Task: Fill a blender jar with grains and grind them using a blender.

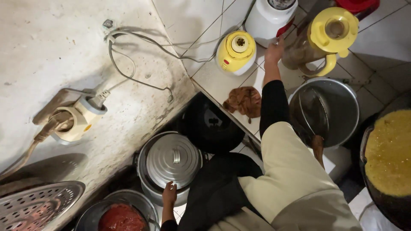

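My left hand point(169, 194) lies with its fingers spread on the near rim of a lidded steel pot point(173, 160), low down beside the counter. My right hand point(274, 50) reaches out on a black-sleeved arm over the tiled counter point(214, 79). Its fingers are apart and hold nothing. It sits between a white appliance point(267, 17) and a blender jar with a yellow lid point(327, 36), at the jar's side. A yellow-and-white blender base point(236, 52) stands just left of that hand.
A brown rag point(244, 100) lies on the tiles. A steel bowl with a wire strainer point(327, 109) and a dark pan of yellow mash point(389, 152) are on the right. At the left are a plugged socket block point(77, 117), a perforated tray point(38, 205) and a bowl of red paste point(122, 217).
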